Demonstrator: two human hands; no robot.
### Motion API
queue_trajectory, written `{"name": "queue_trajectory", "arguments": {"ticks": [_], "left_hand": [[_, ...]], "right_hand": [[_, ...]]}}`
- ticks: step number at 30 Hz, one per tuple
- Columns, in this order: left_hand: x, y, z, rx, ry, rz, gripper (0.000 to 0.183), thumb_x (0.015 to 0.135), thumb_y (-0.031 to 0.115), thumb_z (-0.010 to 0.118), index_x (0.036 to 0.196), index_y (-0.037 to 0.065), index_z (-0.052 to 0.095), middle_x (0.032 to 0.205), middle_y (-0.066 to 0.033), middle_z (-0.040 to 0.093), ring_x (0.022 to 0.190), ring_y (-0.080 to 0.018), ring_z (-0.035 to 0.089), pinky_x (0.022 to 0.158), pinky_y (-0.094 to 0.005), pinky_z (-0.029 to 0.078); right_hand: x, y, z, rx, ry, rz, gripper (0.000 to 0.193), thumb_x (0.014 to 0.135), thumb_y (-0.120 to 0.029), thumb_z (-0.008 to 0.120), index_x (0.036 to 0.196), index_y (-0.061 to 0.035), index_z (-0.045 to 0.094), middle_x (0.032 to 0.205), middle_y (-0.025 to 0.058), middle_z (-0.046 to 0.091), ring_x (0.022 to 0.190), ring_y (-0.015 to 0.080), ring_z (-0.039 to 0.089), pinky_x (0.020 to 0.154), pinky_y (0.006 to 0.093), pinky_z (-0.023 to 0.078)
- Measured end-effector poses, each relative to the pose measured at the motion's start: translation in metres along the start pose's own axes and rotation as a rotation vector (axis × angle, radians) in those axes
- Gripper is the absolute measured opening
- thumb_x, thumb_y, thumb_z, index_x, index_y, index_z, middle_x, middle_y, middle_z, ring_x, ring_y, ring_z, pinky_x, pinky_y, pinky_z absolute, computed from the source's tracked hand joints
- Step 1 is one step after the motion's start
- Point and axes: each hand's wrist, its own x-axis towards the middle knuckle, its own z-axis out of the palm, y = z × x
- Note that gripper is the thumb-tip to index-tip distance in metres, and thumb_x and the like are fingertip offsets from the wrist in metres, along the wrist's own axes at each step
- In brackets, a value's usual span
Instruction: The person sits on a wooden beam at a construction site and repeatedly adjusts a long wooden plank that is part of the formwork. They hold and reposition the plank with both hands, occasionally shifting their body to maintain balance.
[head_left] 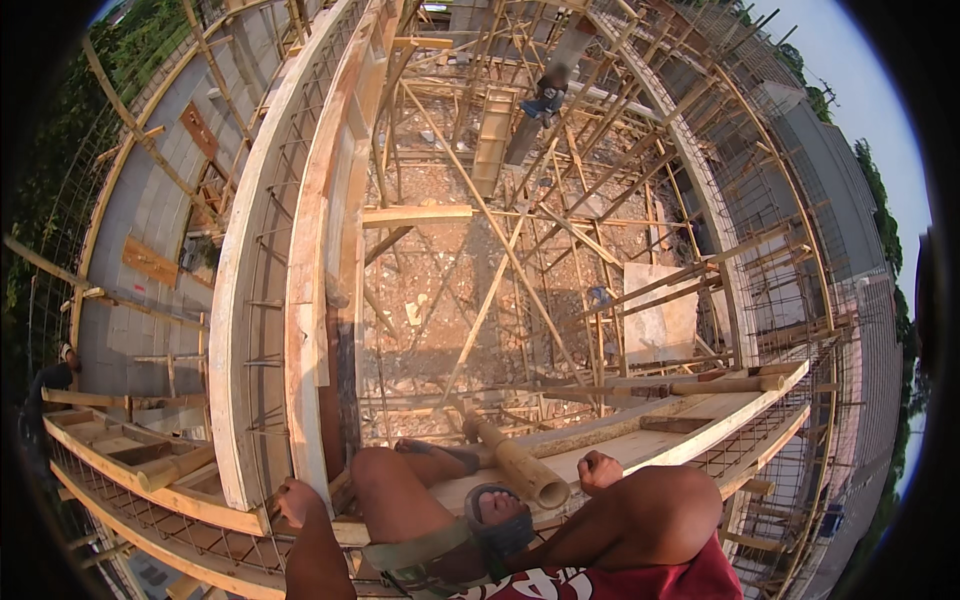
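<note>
I sit high on timber formwork with my knees bent. My left hand (300,502) is closed over the near end of a long wooden formwork board (303,400), beside a trench of steel rebar (264,360). My right hand (600,472) is curled closed just above the plank (640,452) in front of my right knee; whether anything lies inside its fingers is hidden. Between my legs and that hand, a thick bamboo pole (518,462) lies with its hollow end toward me. One foot in a dark sandal (500,520) rests beside the pole.
Far below lies rubble-strewn ground (440,270) crossed by wooden braces (490,220). Another person (546,92) sits on the far structure, and someone's dark-clothed limb (55,375) shows at the left. Rebar-filled beam forms (735,290) run along the right. A grey wall (160,220) stands left.
</note>
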Motion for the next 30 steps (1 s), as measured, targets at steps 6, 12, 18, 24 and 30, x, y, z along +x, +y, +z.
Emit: {"name": "queue_trajectory", "arguments": {"ticks": [6,12,18,24,30], "left_hand": [[-0.0023,0.0011,-0.0004,0.004,0.012,0.009,0.052,0.097,0.041,0.036,0.123,0.014,0.071,0.124,-0.0162,0.07,0.114,-0.0378,0.066,0.1,-0.0558,0.046],[0.0003,0.0003,0.0017,0.009,0.017,-0.004,0.052,0.096,0.041,0.037,0.123,0.014,0.072,0.122,-0.0163,0.071,0.114,-0.0375,0.066,0.099,-0.0556,0.046],[-0.0028,0.0003,-0.0005,-0.002,0.021,0.015,0.052,0.096,0.041,0.037,0.123,0.013,0.072,0.122,-0.0161,0.071,0.113,-0.0375,0.066,0.099,-0.0548,0.046],[-0.0036,0.002,0.0003,-0.004,0.022,0.004,0.051,0.096,0.041,0.037,0.123,0.014,0.072,0.123,-0.0157,0.071,0.113,-0.0376,0.066,0.099,-0.0552,0.046],[-0.0023,0.0006,-0.0015,-0.007,-0.024,0.017,0.053,0.098,0.042,0.037,0.125,0.01,0.069,0.129,-0.0184,0.067,0.12,-0.0392,0.062,0.099,-0.0584,0.045]], "right_hand": [[-0.0013,0.0003,-0.0025,0.004,-0.019,0.007,0.024,0.086,-0.029,0.065,0.087,-0.0068,0.074,0.084,0.0193,0.073,0.081,0.0402,0.071,0.079,0.0496,0.056],[-0.0005,-0.0041,-0.0044,0.006,-0.021,0.009,0.024,0.086,-0.029,0.065,0.087,-0.0066,0.074,0.084,0.0194,0.073,0.081,0.0406,0.071,0.078,0.0501,0.056],[0.0011,-0.0013,-0.0031,-0.002,-0.034,0.007,0.024,0.085,-0.028,0.064,0.086,-0.0059,0.073,0.083,0.0195,0.072,0.079,0.0406,0.07,0.077,0.0501,0.056],[0.0009,0.0025,-0.0007,-0.01,-0.014,-0.006,0.024,0.085,-0.028,0.064,0.085,-0.0061,0.072,0.082,0.0195,0.072,0.078,0.0405,0.07,0.077,0.0501,0.056],[0.0006,-0.003,-0.0051,-0.007,-0.032,0.004,0.024,0.086,-0.029,0.064,0.087,-0.0064,0.072,0.083,0.0196,0.072,0.08,0.0407,0.07,0.077,0.0505,0.055]]}}
